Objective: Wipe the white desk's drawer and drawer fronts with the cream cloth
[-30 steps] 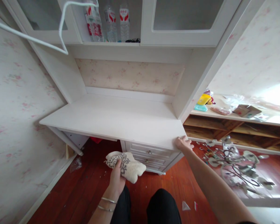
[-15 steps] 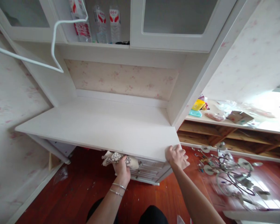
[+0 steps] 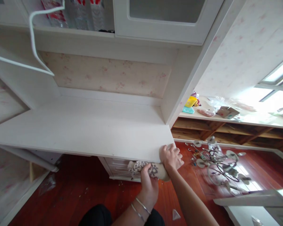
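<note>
My left hand (image 3: 149,180), with two bangles on the wrist, grips a cream cloth with a dark pattern (image 3: 141,167) and holds it against the front edge of a white desk top (image 3: 85,125), near the desk's right corner. My right hand (image 3: 171,157) rests on that right front corner, fingers curled over the edge. The cloth's right end tucks under my right hand. Below the desk top, white drawers (image 3: 116,168) are partly hidden by the cloth and my hand.
A white clothes hanger (image 3: 35,53) hangs at the upper left. Water bottles (image 3: 73,14) stand on the shelf above, beside a glass cabinet door (image 3: 165,15). A fallen chandelier (image 3: 217,160) lies on the red wood floor at right. A low wooden shelf (image 3: 226,125) carries clutter.
My left hand has carried the cloth up and to the right, from under the desk to its front edge beside my right hand. The view has shifted right and closer.
</note>
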### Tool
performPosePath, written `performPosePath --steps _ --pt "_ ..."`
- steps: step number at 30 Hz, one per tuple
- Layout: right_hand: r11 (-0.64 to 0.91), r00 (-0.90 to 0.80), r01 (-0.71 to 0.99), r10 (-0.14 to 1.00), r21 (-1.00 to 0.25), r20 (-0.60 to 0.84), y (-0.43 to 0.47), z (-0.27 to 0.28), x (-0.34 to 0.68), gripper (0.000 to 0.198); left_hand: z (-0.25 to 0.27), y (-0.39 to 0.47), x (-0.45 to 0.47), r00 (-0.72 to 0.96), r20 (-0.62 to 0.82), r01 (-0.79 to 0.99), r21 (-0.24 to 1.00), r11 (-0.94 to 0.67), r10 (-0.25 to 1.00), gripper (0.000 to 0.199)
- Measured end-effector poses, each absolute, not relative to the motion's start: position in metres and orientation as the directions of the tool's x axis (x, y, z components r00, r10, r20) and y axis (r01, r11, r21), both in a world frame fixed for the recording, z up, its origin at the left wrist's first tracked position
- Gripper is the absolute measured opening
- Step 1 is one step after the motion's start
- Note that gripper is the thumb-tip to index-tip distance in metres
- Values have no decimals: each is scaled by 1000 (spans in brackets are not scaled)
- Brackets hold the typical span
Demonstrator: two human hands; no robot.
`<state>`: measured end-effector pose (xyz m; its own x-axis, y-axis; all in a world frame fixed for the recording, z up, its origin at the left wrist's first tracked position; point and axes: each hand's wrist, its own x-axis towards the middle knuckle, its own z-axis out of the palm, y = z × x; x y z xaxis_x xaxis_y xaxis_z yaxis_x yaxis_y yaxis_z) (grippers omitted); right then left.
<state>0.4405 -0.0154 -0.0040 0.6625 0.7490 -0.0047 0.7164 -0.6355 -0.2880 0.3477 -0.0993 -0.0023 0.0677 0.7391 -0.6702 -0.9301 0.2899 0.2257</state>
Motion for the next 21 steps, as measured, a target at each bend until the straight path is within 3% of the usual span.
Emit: performPosePath --steps 4,10,15,21 --pt "-637 664 717 748 -283 -1 -15 -2 440 61 -23 -94 377 213 -637 -933 93 348 741 21" --pt "-656 681 700 732 -280 -11 -11 -3 440 60 -78 -91 386 206 -675 -942 59 329 708 22" --pt "-651 678 701 735 -292 -10 -9 -7 442 61 -118 -91 365 129 -731 -946 111 303 671 28" --pt "-653 674 700 738 -289 -33 -9 -7 443 64 -137 -83 308 -79 -776 -939 269 215 626 24"
